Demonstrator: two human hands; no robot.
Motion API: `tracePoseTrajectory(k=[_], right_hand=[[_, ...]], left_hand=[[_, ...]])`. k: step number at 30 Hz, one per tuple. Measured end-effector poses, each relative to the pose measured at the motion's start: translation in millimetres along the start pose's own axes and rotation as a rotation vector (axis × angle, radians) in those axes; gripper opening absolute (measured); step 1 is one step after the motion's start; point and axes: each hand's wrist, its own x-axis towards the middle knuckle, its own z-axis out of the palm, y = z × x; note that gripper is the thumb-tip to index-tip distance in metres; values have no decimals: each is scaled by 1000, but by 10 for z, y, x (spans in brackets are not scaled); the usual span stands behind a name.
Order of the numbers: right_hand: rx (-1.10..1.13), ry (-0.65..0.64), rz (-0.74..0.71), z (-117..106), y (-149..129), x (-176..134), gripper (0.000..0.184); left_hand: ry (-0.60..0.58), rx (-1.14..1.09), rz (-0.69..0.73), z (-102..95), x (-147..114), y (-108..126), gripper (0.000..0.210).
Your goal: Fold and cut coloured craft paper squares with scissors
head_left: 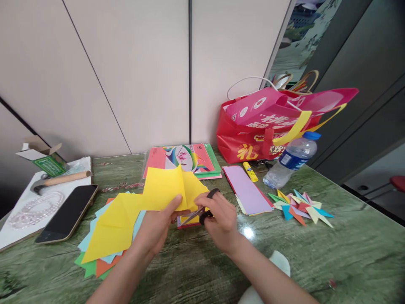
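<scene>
Left hand (160, 226) pinches creased yellow paper sheet (163, 188) by near edge | right hand (224, 216) grips black-handled metal scissors (193, 215) alongside

On my feed the yellow paper (163, 188) looks matt and smooth; the scissors (200, 211) have metal blades (190, 217) and dark, plastic-looking handles (214, 193); the surface (357, 249) is polished and stone-like; I see a clear plastic bottle (292, 159), a glossy bag (238, 131), a wooden-handled hammer (65, 179), a glassy phone (68, 214).

Soft light, glare (one white spot) on tabletop (190, 257), wide-angle stretch
</scene>
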Motion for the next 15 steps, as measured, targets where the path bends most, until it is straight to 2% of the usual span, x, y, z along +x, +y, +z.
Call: tracePoseTrajectory(k=[4,7,10,12,14,15], right_hand=[[37,1,227,32,-18,43,24],[239,-67,453,47,-74,73,23],[681,-289,701,73,-173,61,30],[960,-482,803,101,-250,30,38],[1107,-648,873,128,-314,-5,45],[1161,-686,899,138,-337,-19,48]], left_hand=[[54,-102,75,-16,51,-16,50],[118,-170,160,-21,82,17,51],[201,-215,334,-11,101,66,46],[247,-210,421,-4,104,87,44],[266,-180,451,-8,103,84,44],[266,-158,455,-18,103,71,44]])
